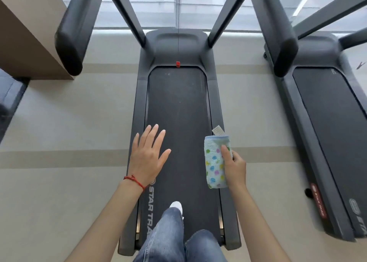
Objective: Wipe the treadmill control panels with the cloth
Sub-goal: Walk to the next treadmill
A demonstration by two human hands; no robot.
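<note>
I stand on the dark belt of a treadmill [178,110], looking down. My right hand [235,167] grips a folded light-blue cloth [215,162] with coloured dots and a white tag, held upright over the belt's right edge. My left hand [148,154] hovers with straight, spread fingers over the belt's left side, holding nothing; a red string circles its wrist. The two padded side handrails, left [73,37] and right [278,33], reach toward me at the top. No control panel shows in this view.
A second treadmill [325,122] stands parallel on the right. A tan wall or column [25,39] rises at the left. Pale floor [69,122] lies on both sides. My jeans-clad legs and a white shoe [176,205] are on the belt's rear.
</note>
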